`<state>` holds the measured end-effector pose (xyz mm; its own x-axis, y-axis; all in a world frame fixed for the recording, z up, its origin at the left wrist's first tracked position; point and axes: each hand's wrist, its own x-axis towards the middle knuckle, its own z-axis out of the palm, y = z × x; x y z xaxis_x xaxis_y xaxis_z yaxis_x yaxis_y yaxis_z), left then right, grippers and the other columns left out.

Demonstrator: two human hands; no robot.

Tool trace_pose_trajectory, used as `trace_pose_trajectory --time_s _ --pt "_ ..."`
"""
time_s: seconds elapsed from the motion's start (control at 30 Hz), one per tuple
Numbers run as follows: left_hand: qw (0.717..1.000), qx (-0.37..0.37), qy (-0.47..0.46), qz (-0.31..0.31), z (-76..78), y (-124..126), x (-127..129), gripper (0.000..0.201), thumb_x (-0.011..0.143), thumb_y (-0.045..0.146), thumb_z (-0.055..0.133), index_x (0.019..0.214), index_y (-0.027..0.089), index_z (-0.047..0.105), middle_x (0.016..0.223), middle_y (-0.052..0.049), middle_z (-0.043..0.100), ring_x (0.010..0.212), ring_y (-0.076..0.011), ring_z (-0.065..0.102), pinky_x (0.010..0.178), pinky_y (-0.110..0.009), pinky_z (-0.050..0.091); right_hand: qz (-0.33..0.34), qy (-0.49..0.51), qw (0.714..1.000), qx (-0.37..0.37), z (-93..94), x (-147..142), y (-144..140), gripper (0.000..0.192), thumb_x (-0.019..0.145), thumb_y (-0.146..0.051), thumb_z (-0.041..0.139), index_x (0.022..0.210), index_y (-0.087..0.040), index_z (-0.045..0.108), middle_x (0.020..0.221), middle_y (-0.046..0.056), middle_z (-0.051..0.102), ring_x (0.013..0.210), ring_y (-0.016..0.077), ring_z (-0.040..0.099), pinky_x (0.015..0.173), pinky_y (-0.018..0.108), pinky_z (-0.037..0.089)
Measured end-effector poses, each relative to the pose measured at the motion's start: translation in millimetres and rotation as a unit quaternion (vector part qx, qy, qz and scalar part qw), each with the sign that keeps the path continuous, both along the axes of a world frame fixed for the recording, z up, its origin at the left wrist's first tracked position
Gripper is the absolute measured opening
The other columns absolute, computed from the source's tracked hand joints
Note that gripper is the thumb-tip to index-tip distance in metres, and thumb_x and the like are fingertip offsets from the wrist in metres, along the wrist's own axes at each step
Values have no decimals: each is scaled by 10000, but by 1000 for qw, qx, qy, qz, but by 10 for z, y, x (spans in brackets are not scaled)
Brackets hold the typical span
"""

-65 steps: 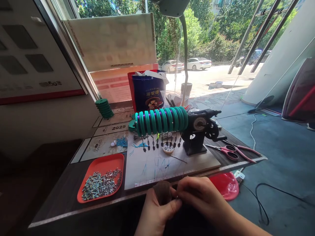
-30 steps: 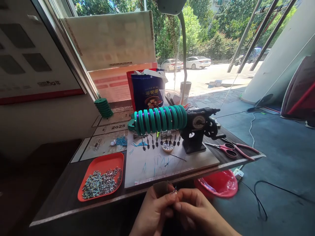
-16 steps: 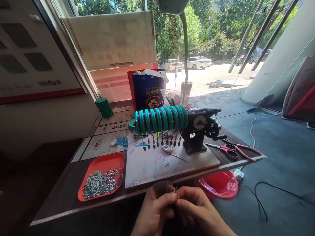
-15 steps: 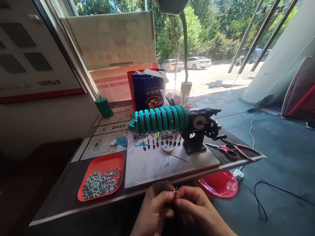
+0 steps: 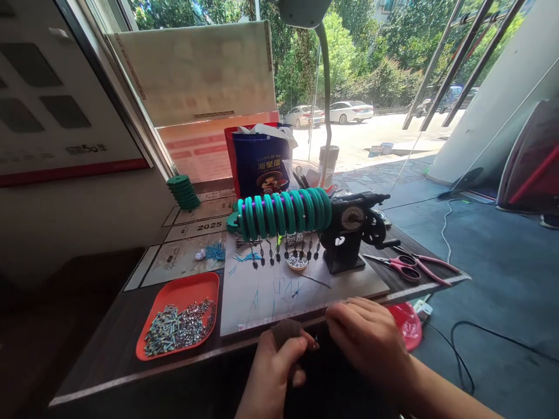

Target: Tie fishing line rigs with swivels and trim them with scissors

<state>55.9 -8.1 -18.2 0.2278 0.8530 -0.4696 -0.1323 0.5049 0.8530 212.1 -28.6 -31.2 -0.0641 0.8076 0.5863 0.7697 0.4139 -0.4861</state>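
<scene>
My left hand (image 5: 273,372) is below the table's front edge, thumb and forefinger pinched on a tiny metal piece (image 5: 315,344). A brown rounded object (image 5: 283,330) sits against the same hand. My right hand (image 5: 371,337) hovers just right of it, level with the table edge, fingers curled toward the left. Whether it grips a thin line I cannot tell. Beyond the hands lies a pale work board (image 5: 349,285). A row of green spools (image 5: 283,212) is mounted on a black hand-crank winder (image 5: 351,233), with small dark weights (image 5: 283,253) hanging under it.
An orange tray (image 5: 183,291) with several small metal parts sits front left. A small dish of beads (image 5: 297,262), pink scissors (image 5: 399,265), a stack of green spools (image 5: 183,192), a blue bag (image 5: 262,166) and a lamp stem (image 5: 326,99) stand further back. A red basin (image 5: 408,331) is under the table's right end.
My right hand has drawn away from my left hand, up and to the right toward the table edge. My left hand keeps the pinch on the small metal piece.
</scene>
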Motion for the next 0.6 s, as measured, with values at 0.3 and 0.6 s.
trace_pose_trajectory --time_s 0.3,0.6 --pt "999 -2 2 -49 -104 65 19 304 581 349 741 766 146 611 654 14 536 543 -61 388 465 -165 218 -9 -112 991 75 41 17 115 243 806 -110 418 579 -171 480 480 -2 504 459 106 440 531 244 295" --pt "983 -10 -171 -63 -77 21 91 184 642 286 718 709 146 621 722 -12 610 732 -121 531 774 -248 407 88 205 944 -243 -104 -64 -142 279 794 -319 552 1017 -157 589 907 60 665 809 181 615 715 252 454"
